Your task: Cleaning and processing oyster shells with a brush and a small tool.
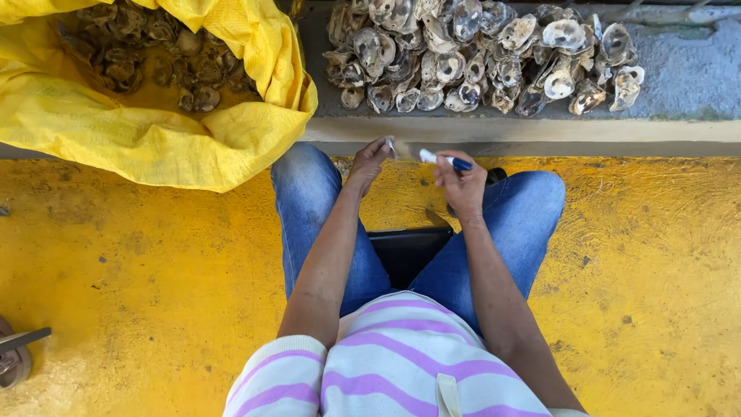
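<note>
- Head view, looking down on a seated person in blue jeans and a striped top, knees just short of a concrete ledge (540,127).
- Left hand (369,162) raised just below the ledge, fingers (386,147) pinched shut on something small and pale; too small to tell what.
- Right hand (461,184) beside it, fingers wrapped tight round a blue-handled tool (444,160), pale tip aimed at the left hand.
- Heap of opened oyster shells (478,54) on top of the ledge; yellow sack (154,131) of darker shells at the ledge's left end, resting on yellow floor (154,255).
- Risk, as a judgement: tip close to left fingertips, so a slip could jab or cut bare skin.
- Sharp shell edges, no gloves: likely scrapes.
- Small pinched piece could drop between the knees.
</note>
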